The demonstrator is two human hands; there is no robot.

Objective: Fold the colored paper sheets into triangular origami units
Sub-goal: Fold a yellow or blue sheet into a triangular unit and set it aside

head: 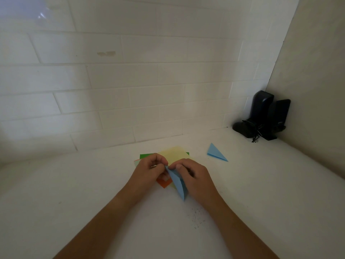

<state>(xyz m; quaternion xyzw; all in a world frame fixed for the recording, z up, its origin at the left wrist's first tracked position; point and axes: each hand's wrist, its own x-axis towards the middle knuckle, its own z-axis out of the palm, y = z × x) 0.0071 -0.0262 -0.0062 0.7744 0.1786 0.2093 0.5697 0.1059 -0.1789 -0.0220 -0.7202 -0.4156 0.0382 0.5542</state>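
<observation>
White counter under tiled wall: the left hand (pixel 152 168) and right hand (pixel 190 174) pinch a half-folded blue paper (pixel 177 184) between them, above the stacked sheets (pixel 175 153), likely mid-crease; next, pressing its tip flat.

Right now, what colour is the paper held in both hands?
Light blue paper, seen in the head view.

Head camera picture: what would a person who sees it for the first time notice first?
First, the two hands in the middle: the left hand and the right hand pinch a folded blue paper together above a stack of colored sheets on the white counter. Next, a finished blue triangle lies alone to the right, and dark black objects stand in the far right corner against the wall.
</observation>
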